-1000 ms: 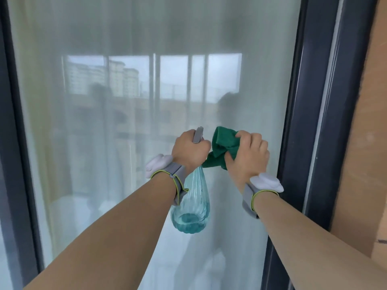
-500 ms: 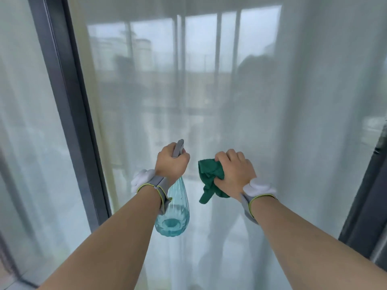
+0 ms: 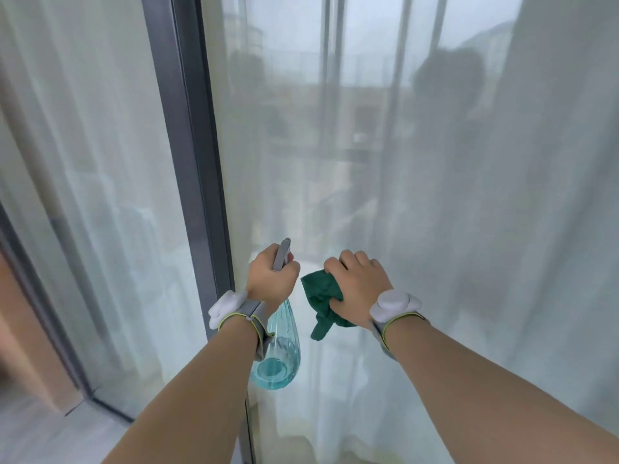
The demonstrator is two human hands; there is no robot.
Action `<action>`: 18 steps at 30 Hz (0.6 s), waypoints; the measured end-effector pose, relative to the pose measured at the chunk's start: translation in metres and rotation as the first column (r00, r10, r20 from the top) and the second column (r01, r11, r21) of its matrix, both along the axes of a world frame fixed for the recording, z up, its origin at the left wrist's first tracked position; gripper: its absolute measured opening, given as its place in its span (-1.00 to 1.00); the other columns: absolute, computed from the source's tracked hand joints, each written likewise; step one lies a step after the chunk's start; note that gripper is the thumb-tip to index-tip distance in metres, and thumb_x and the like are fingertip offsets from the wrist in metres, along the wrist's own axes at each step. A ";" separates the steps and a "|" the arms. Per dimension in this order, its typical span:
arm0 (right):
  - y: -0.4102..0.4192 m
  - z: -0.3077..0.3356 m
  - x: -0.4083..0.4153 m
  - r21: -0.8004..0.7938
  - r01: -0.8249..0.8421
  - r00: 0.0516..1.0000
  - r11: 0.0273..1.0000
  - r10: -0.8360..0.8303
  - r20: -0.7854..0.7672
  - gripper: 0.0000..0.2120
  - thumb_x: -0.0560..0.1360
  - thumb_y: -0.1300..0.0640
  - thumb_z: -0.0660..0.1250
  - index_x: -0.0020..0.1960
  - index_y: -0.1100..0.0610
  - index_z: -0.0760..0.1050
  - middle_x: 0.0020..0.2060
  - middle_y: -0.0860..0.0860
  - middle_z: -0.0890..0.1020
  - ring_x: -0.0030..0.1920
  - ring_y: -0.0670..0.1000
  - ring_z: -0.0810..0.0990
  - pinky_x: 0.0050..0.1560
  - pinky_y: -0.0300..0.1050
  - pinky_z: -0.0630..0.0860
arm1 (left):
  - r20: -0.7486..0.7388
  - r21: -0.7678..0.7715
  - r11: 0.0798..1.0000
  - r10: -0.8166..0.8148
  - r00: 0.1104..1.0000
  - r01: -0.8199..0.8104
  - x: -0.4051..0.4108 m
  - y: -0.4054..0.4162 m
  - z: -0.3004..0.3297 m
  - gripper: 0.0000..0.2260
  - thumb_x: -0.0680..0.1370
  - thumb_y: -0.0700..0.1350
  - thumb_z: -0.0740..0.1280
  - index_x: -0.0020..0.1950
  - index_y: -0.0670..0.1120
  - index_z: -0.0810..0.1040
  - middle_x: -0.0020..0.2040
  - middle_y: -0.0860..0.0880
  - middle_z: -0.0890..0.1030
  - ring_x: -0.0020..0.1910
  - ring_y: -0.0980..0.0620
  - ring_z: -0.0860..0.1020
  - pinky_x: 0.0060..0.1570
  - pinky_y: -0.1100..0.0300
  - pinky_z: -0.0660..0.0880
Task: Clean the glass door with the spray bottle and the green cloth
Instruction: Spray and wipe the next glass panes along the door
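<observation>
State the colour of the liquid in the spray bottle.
Pale turquoise blue, pooled at the base of the spray bottle; seen in the head view.

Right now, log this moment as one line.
left hand: grips clear blue spray bottle | right hand: holds bunched green cloth | glass door: ahead

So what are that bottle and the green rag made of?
The spray bottle looks like clear, blue-tinted ribbed plastic, glossy, with liquid showing through; glass can't be ruled out. The green cloth seems soft woven or microfibre fabric: matte, crumpled in folds.
</observation>
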State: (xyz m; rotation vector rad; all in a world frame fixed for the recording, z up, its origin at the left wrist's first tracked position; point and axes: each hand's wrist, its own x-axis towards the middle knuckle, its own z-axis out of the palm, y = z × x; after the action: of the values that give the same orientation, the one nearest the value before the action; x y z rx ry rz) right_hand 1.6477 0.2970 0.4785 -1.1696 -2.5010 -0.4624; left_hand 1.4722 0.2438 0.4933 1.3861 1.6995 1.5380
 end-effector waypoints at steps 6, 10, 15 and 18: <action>0.009 -0.013 -0.054 0.141 -0.016 0.997 0.990 0.026 -0.074 -0.62 0.21 0.01 0.39 0.00 0.04 0.44 -0.16 -0.02 0.44 -0.19 0.09 0.39 -0.22 -0.08 0.31 | 0.011 -0.009 0.998 0.064 0.998 -0.064 -0.046 0.009 -0.007 -0.97 0.53 -0.30 0.29 -0.08 -0.26 0.50 -0.27 -0.02 0.43 -0.34 0.01 0.34 -0.38 0.25 0.31; 0.014 -0.009 -0.087 0.249 -0.002 0.997 0.968 0.022 -0.080 -0.60 0.20 0.04 0.40 0.01 0.05 0.46 -0.15 -0.01 0.45 -0.19 0.10 0.40 -0.20 -0.05 0.37 | 0.027 0.021 1.000 0.013 1.000 -0.014 -0.075 0.019 0.000 -0.94 0.53 -0.29 0.29 -0.06 -0.27 0.52 -0.26 -0.04 0.45 -0.30 0.00 0.36 -0.36 0.26 0.32; 0.016 0.000 -0.135 0.203 0.168 0.975 0.965 -0.133 -0.177 -0.59 0.24 0.02 0.39 0.07 0.03 0.45 -0.11 -0.01 0.47 -0.14 0.11 0.42 -0.15 -0.01 0.41 | 0.079 0.063 0.998 -0.016 0.997 0.011 -0.122 0.027 0.013 -0.69 0.34 -0.05 0.25 -0.06 -0.22 0.57 -0.27 -0.01 0.50 -0.31 0.01 0.40 -0.29 0.21 0.36; 0.017 0.000 -0.156 0.272 0.136 0.988 0.953 -0.109 -0.113 -0.58 0.23 0.04 0.40 0.07 0.04 0.46 -0.10 0.00 0.46 -0.13 0.11 0.42 -0.15 -0.01 0.39 | 0.085 0.079 0.996 -0.038 0.996 0.032 -0.149 0.036 0.021 -0.71 0.35 -0.06 0.26 -0.06 -0.22 0.58 -0.26 -0.01 0.52 -0.32 0.02 0.42 -0.30 0.20 0.36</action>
State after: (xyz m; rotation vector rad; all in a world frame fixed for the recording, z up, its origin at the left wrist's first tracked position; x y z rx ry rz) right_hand 1.4916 0.3145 0.4788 -1.2054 -2.2017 -0.7463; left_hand 1.3237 0.2800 0.5138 1.3598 1.5713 1.6358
